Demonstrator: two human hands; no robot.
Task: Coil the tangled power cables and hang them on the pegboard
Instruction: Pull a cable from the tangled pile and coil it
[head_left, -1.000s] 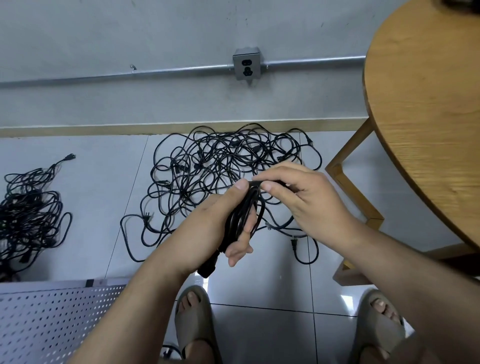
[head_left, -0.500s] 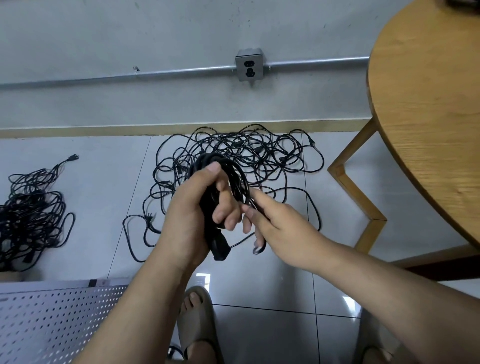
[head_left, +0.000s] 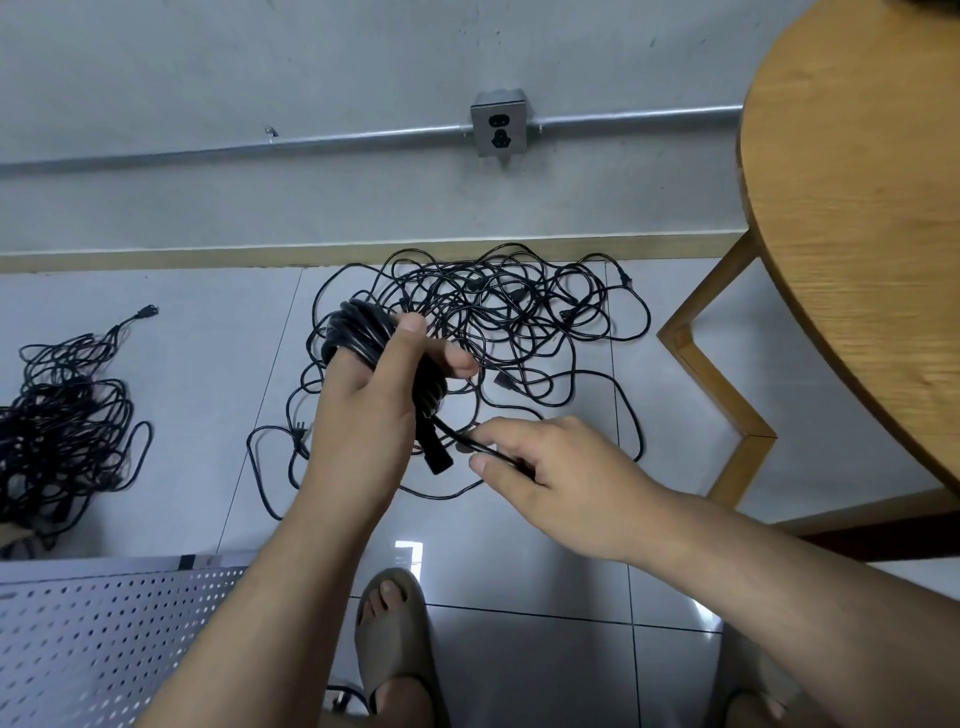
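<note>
My left hand grips a coiled black power cable, with its connector end hanging below the palm. To the lower right, my right hand pinches the free tail of that cable, which runs taut from the coil. Behind both hands a tangled heap of black cables lies on the grey floor tiles by the wall. A white pegboard lies at the bottom left.
A second pile of black cables lies at the far left. A round wooden table with a wooden leg fills the right side. A wall socket on a metal conduit sits above the heap. My sandalled foot stands below.
My left hand turned the coil and lifted it slightly leftward. My right hand moved from the coil's top down to the lower right, drawing the tail out from it.
</note>
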